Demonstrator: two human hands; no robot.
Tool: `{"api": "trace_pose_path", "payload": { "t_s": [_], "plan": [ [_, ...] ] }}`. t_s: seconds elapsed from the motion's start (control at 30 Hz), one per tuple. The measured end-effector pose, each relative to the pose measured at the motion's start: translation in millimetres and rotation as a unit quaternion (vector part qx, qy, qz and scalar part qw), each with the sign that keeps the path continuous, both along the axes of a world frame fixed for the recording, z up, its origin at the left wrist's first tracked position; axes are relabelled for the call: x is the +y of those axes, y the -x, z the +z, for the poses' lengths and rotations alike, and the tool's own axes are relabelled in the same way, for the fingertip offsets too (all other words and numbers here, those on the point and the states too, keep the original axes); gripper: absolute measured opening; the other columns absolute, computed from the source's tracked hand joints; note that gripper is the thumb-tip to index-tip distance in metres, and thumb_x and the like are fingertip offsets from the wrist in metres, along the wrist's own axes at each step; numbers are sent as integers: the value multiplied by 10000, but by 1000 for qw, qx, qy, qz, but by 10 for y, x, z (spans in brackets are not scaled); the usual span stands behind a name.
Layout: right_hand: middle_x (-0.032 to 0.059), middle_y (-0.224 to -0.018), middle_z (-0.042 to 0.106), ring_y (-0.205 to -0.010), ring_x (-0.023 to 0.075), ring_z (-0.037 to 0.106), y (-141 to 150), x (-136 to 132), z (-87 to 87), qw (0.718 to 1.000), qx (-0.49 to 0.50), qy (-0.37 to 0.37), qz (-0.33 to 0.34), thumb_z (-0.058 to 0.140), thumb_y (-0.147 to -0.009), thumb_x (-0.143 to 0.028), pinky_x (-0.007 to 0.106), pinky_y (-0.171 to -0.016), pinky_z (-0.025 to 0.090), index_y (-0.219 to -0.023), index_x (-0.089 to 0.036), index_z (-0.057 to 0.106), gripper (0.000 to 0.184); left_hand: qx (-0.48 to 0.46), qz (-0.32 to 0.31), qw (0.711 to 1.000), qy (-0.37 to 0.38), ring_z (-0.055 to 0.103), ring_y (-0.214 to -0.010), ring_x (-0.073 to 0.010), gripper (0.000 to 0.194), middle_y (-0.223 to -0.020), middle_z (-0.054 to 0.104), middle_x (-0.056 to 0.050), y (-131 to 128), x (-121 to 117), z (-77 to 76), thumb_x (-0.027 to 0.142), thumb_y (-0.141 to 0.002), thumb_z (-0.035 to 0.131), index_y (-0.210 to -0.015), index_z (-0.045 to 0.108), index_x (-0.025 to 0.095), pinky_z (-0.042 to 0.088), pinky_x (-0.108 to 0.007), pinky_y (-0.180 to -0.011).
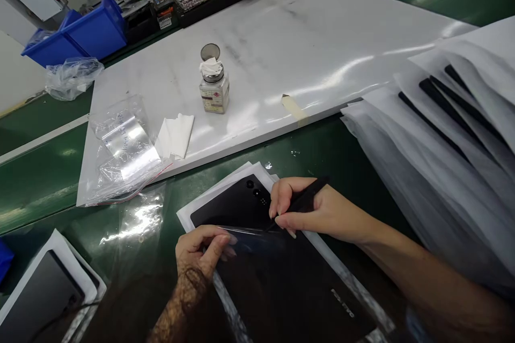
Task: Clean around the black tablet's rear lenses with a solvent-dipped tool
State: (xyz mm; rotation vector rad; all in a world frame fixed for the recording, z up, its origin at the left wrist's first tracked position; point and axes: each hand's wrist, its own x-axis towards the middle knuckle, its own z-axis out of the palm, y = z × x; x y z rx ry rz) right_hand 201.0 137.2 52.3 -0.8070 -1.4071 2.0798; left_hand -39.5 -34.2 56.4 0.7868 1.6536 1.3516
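While our left hand [201, 252] pinches the edge of a clear film [246, 232] between thumb and fingers, our right hand [309, 211] grips a slim black tool [308, 194], its tip down at that same edge. Beneath them lies the dark panel [289, 289], slanted on white sheeting [185, 218] over the green counter [322, 142], its lens end pointing away from us. We judge this piece partway through: the film's edge is raised across the panel, the lens end lies beyond it, and the edge is not yet settled flat or clear of the surface; which way it is going, we cannot tell. At lower left, a second panel [44, 295] rests on white sheets, untouched by our hands; whether it is finished, we cannot say. Farther out, a white board [341, 37] carries a bottle [215, 96] with its cap raised, a folded wipe [175, 136] and a clear bag [131, 144], while pale sleeves [386, 134] fan out at right.
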Motion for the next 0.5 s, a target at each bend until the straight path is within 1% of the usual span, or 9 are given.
{"api": "trace_pose_path", "payload": {
  "t_s": [0.07, 0.13, 0.23, 0.33, 0.37, 0.4, 0.5],
  "plan": [
    [4, -832, 833, -494, 133, 676, 22, -4, 63, 1000, 14, -2, -3, 1223, -805, -520, 285, -486, 618, -752, -242, 731, 568, 5, 5, 1000, 8, 869, -594, -213, 266, -747, 951, -21, -35, -14, 48, 487, -992, 1054, -830, 1007, 281, 718, -279, -592],
    [0, -823, 822, -503, 128, 674, 28, -8, 150, 1000, 25, -8, -5, 1224, -823, -489, 269, -475, 614, -745, -241, 724, 563, 8, 7, 1000, 11, 874, -601, -215, 270, -759, 954, -22, -49, -17, 62, 482, -1000, 1047, -833, 1002, 274, 715, -279, -588],
    [12, -837, 820, -549, 136, 692, 2, -29, 269, 998, 47, -28, -4, 1200, -884, -429, 256, -476, 628, -753, -242, 761, 494, 6, 5, 1000, 7, 879, -577, -228, 324, -759, 959, -36, -18, -3, 8, 543, -983, 1056, -820, 996, 269, 717, -281, -548],
    [30, -829, 816, -578, 177, 736, -23, -78, 289, 996, 79, -41, -3, 1167, -945, -466, 275, -455, 634, -764, -257, 795, 464, 14, -4, 1000, -4, 855, -519, -243, 377, -703, 936, -48, 35, 9, -75, 595, -968, 1059, -796, 997, 266, 721, -297, -505],
    [29, -829, 818, -573, 181, 740, -17, -98, 267, 995, 86, -41, -22, 1167, -949, -486, 285, -457, 639, -767, -263, 792, 473, 19, -6, 1000, -6, 848, -506, -246, 378, -680, 923, -48, 43, 9, -93, 594, -971, 1057, -794, 998, 265, 723, -303, -499],
    [25, -830, 821, -570, 181, 739, -1, -116, 234, 993, 92, -39, -58, 1174, -941, -504, 294, -468, 647, -771, -268, 786, 485, 22, -8, 1000, -7, 847, -502, -251, 372, -667, 917, -49, 44, 5, -102, 585, -973, 1056, -794, 999, 264, 725, -307, -495],
    [4, -812, 811, -607, 180, 744, 98, -143, 87, 974, 80, -17, -212, 1208, -884, -538, 312, -543, 685, -780, -280, 766, 522, 16, 7, 1000, 8, 861, -531, -240, 326, -704, 936, -41, -7, -13, -71, 548, -959, 1067, -798, 998, 273, 716, -285, -510]
  ]
}}
